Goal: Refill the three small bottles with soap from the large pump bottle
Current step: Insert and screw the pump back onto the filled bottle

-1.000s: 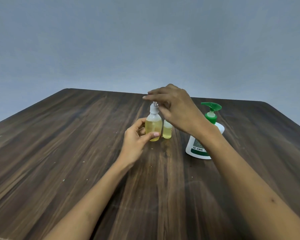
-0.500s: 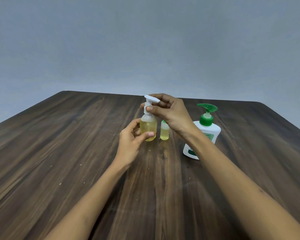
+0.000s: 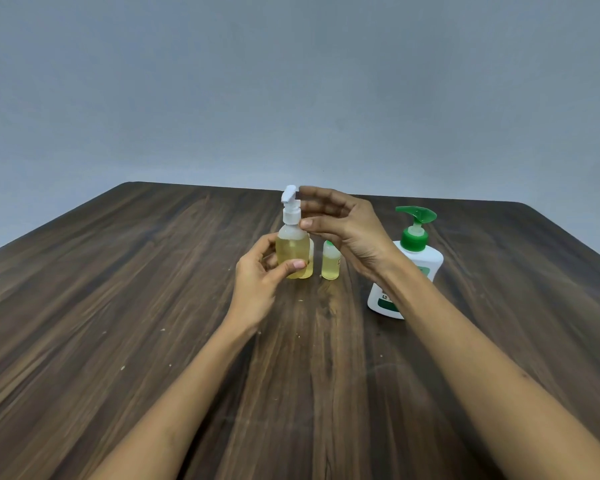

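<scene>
Three small bottles of yellow soap stand together near the middle of the tabletop (image 3: pixel 118 341) in the head view, the only one there is. The left hand (image 3: pixel 260 289) grips the small pump bottle (image 3: pixel 292 251), thumb across its front and fingers (image 3: pixel 270 260) curled behind. A second small bottle (image 3: pixel 308 263) stands just behind it, mostly hidden, and a third small bottle (image 3: pixel 330 263) with a green top stands just beside them on the right. The right hand (image 3: pixel 347 230) hovers by the white pump head (image 3: pixel 289 207) with its fingers loosely spread; the thumb tip seems to touch the collar, but nothing is pinched.

The gripped bottle's long axis runs upright, perhaps leaning slightly left. Its nozzle is blurred, apparently turned up and away. The large pump bottle (image 3: pixel 409 268) stands apart on the right, partly behind the right forearm, leaning back, its green spout pointing right.

Risks, as I judge them: the bottles crowd together, so twisting the pump off could knock over the hidden one or the green-topped one. A slick, nearly full bottle may turn in the left hand instead of the collar loosening. Lifting the pump stem out could drip soap on the wood. The right forearm passes close to the large bottle and might nudge it.
</scene>
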